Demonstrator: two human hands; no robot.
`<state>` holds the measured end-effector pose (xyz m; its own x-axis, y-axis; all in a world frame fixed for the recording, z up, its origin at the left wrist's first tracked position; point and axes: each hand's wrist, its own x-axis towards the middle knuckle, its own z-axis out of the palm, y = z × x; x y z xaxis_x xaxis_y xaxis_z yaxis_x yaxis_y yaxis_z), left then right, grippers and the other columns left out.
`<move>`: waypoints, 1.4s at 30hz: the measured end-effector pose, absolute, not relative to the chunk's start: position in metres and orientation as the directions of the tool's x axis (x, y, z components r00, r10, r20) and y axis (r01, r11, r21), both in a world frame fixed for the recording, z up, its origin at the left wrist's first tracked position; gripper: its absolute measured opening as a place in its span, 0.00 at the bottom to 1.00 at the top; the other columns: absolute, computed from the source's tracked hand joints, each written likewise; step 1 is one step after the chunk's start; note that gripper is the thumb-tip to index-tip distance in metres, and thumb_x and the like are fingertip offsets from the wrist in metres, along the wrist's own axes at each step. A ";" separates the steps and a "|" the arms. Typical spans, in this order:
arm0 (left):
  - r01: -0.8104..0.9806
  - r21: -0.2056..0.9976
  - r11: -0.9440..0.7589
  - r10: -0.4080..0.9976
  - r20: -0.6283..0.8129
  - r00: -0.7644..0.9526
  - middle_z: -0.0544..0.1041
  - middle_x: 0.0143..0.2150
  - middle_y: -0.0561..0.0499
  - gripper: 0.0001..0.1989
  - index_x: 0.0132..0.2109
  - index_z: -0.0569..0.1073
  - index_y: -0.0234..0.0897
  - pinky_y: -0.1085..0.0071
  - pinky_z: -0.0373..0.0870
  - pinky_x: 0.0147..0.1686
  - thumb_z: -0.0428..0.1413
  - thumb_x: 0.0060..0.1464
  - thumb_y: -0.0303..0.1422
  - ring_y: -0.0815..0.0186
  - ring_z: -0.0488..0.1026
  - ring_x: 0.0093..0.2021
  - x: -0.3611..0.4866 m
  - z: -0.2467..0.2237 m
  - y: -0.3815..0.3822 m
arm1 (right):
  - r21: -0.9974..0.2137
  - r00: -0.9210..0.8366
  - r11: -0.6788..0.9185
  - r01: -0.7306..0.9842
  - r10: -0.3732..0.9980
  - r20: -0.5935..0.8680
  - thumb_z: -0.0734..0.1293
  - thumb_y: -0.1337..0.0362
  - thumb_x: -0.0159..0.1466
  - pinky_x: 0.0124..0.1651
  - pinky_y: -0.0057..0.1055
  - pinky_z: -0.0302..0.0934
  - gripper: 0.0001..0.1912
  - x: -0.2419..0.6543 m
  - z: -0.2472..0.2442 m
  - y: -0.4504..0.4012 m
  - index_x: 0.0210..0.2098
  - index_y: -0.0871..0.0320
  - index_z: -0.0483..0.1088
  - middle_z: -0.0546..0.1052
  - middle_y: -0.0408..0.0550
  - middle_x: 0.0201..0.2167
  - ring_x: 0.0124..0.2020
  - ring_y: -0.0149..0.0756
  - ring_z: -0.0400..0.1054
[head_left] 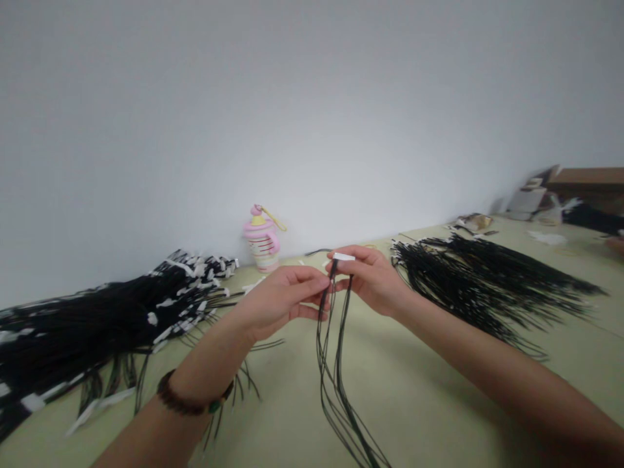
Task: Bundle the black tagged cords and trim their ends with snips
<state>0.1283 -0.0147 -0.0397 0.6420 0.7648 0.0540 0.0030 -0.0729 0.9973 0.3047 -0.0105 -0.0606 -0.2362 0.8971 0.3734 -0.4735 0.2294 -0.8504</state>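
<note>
In the middle of the head view, my right hand [373, 279] pinches a small white connector [344, 257] between thumb and fingers. Thin black wires [341, 364] hang from the connector in loose strands and run down past the bottom edge. Close by on the left, my left hand [287, 296] has its thumb and fingertips closed on some of these wires just below the connector. A dark beaded bracelet [182, 400] circles my left wrist. The exact grip of the left fingertips is partly hidden.
A large heap of black wires with white connectors [97, 318] covers the table's left side. More black wires [478, 279] lie spread at right. A pink and white cup [262, 240] stands against the wall. Boxes [585, 179] sit at the far right.
</note>
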 end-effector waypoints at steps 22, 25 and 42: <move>0.198 0.956 -0.219 0.779 0.049 0.625 0.69 0.28 0.53 0.10 0.30 0.72 0.33 0.72 0.73 0.27 0.57 0.51 0.37 0.71 0.67 0.28 0.133 -0.034 -0.022 | -0.818 -0.139 0.436 -0.375 0.846 0.514 0.73 0.71 0.47 0.23 0.22 0.62 0.10 0.303 -0.069 -0.007 0.30 0.61 0.71 0.75 0.40 0.20 0.19 0.24 0.67; 0.217 0.951 -0.222 0.772 0.036 0.634 0.69 0.28 0.53 0.10 0.30 0.72 0.33 0.72 0.73 0.29 0.57 0.51 0.37 0.71 0.67 0.28 0.133 -0.035 -0.022 | -0.823 -0.164 0.455 -0.340 0.833 0.528 0.71 0.74 0.47 0.25 0.22 0.62 0.14 0.304 -0.069 -0.006 0.34 0.59 0.74 0.76 0.40 0.22 0.20 0.23 0.66; 0.405 0.806 -0.432 0.776 0.104 0.622 0.74 0.26 0.52 0.09 0.30 0.75 0.35 0.72 0.70 0.34 0.56 0.53 0.36 0.69 0.70 0.29 0.117 -0.027 -0.015 | -0.877 -0.381 0.342 -0.337 0.803 0.459 0.70 0.72 0.49 0.27 0.24 0.66 0.08 0.304 -0.079 -0.001 0.31 0.61 0.73 0.75 0.41 0.22 0.22 0.26 0.70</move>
<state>0.1172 -0.0152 -0.0267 0.6219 0.7762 0.1035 0.4049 -0.4319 0.8059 0.3039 -0.0010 -0.0787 -0.3808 0.8027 0.4589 -0.3370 0.3417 -0.8773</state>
